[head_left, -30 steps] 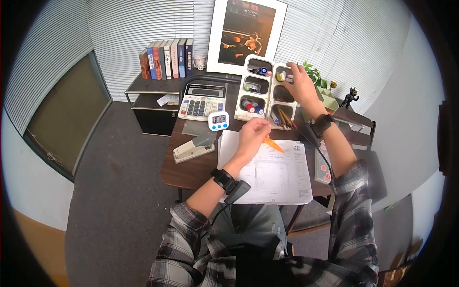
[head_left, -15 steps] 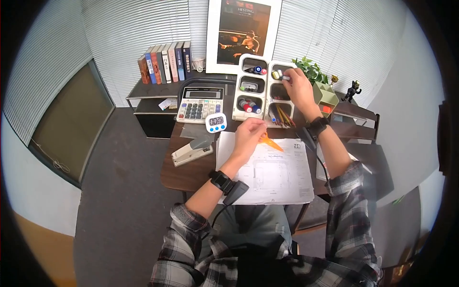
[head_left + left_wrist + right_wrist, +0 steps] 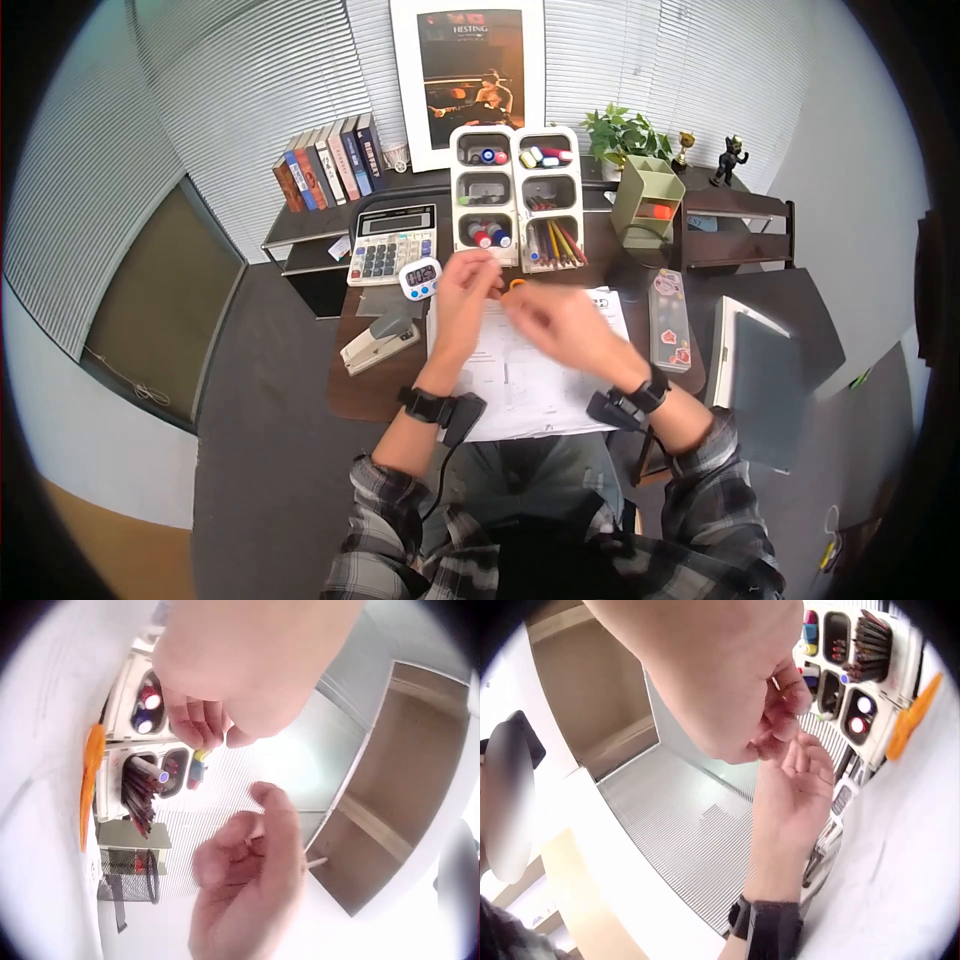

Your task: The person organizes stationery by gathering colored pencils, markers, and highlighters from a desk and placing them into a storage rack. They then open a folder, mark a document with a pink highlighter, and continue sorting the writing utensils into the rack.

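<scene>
Both hands hover close together over a stack of printed paper [image 3: 545, 405] on the desk. My left hand [image 3: 462, 305] has loosely bent fingers with nothing visible in them. Coming in from the right, my right hand [image 3: 575, 335] is also loosely curled, and its grasp looks bare in both wrist views. An orange thing resembling scissors [image 3: 90, 780] lies on the paper, mostly hidden by the hands in the head view. Just beyond stands a white six-compartment organizer [image 3: 516, 205]. Its compartments hold thick markers [image 3: 545, 157], red and blue bottles [image 3: 489, 237] and colored pencils [image 3: 562, 245].
Left of the paper are a stapler [image 3: 380, 342], a timer [image 3: 420, 278] and a calculator [image 3: 392, 245]. To the right lie a pencil box [image 3: 669, 320] with stickers and a green holder [image 3: 645, 195]. Books [image 3: 330, 165] and a framed poster [image 3: 470, 85] stand behind.
My right hand has left the upper right compartment, where it held a marker, and has come down toward my left hand. Several markers now lie there. The head view has shifted.
</scene>
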{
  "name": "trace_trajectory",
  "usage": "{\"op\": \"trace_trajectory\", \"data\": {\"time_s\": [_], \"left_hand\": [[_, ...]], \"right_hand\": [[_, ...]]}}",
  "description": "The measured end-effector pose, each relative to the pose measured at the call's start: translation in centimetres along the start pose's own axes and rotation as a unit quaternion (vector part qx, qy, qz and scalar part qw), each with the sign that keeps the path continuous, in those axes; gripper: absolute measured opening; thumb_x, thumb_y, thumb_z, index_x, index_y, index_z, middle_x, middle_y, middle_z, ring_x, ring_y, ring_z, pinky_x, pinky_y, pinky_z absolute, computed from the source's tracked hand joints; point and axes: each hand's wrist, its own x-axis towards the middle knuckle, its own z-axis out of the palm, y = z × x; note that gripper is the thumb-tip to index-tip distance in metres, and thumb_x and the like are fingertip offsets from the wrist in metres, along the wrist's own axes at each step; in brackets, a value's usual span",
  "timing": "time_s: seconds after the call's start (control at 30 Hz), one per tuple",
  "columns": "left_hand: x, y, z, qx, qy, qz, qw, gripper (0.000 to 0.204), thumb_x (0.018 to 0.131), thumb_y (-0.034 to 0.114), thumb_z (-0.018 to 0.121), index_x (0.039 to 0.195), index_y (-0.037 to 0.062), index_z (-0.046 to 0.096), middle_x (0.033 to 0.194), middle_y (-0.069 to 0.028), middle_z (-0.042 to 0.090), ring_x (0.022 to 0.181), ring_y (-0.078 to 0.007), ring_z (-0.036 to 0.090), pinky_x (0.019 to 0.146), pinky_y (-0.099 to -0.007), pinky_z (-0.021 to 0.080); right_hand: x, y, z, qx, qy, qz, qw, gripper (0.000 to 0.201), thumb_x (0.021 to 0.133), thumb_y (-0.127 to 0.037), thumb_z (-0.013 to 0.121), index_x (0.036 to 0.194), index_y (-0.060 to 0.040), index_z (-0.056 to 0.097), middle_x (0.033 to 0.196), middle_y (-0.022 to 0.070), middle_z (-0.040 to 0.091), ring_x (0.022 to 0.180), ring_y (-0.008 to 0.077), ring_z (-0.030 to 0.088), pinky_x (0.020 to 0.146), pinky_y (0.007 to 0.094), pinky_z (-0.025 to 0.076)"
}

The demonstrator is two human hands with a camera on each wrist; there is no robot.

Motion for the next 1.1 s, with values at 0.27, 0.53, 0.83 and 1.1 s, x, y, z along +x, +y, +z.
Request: {"op": "trace_trajectory", "data": {"time_s": [0.27, 0.53, 0.83, 1.1], "left_hand": [[5.3, 7.4, 1.7, 0.371, -0.011, 0.181, 0.911, 0.048, 0.085, 0.017, 0.076, 0.124, -0.0012, 0.054, 0.11, -0.0127, 0.065, 0.102, -0.0225, 0.063, 0.086, -0.0324, 0.051], [15.7, 5.5, 1.9, 0.614, -0.08, 0.29, 0.73, 0.071, 0.079, 0.023, 0.08, 0.137, 0.0001, 0.047, 0.127, -0.0251, 0.059, 0.119, -0.039, 0.056, 0.102, -0.0434, 0.044], [17.4, 4.5, 3.2, 0.601, -0.138, 0.303, 0.726, 0.02, 0.087, 0.012, 0.068, 0.104, 0.0003, 0.067, 0.097, -0.0234, 0.068, 0.095, -0.0412, 0.065, 0.082, -0.0451, 0.051], [16.5, 6.2, 2.1, 0.601, -0.037, 0.283, 0.747, 0.023, 0.09, 0.017, 0.067, 0.11, 0.0045, 0.069, 0.085, -0.0243, 0.068, 0.08, -0.0417, 0.066, 0.072, -0.042, 0.052]], "right_hand": [[0.1, 4.0, 4.3, 0.072, -0.263, 0.026, 0.962, 0.024, 0.094, -0.026, 0.061, 0.089, -0.0034, 0.067, 0.07, 0.0135, 0.064, 0.067, 0.0276, 0.065, 0.065, 0.0388, 0.049], [-0.2, 5.3, 7.0, 0.155, -0.154, 0.012, 0.976, 0.029, 0.09, -0.022, 0.064, 0.072, 0.0002, 0.065, 0.062, 0.016, 0.064, 0.057, 0.0343, 0.063, 0.061, 0.0416, 0.05], [-0.5, 6.7, 7.1, 0.128, -0.084, 0.0, 0.988, 0.032, 0.089, -0.026, 0.065, 0.07, -0.0012, 0.065, 0.062, 0.0157, 0.065, 0.06, 0.0354, 0.065, 0.065, 0.0426, 0.052], [0.0, 7.3, 6.8, 0.142, -0.065, 0.017, 0.988, 0.031, 0.09, -0.024, 0.065, 0.07, -0.0002, 0.063, 0.063, 0.0169, 0.064, 0.06, 0.0354, 0.064, 0.061, 0.0413, 0.051]]}}
